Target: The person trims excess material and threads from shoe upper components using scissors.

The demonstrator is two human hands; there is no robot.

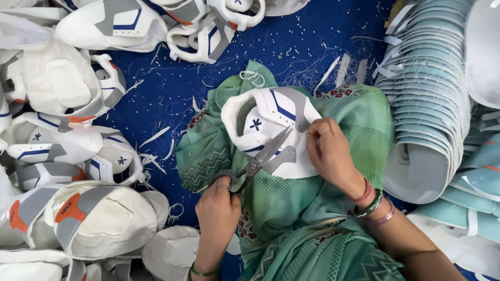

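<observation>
A white shoe upper (265, 127) with grey and blue trim lies on green cloth (291, 203) over the person's lap, between the two hands. The right hand (330, 153) pinches its right edge, grip closed on the grey trim. The left hand (219, 200), below and left of it, has its grip clamped through the handles of scissors (260, 158), whose blades stand slightly apart over the upper. More uppers (78, 156) are piled left of the left grip; stacked pale blue pieces (427, 93) lie right of the right grip, on blue fabric (172, 83).
</observation>
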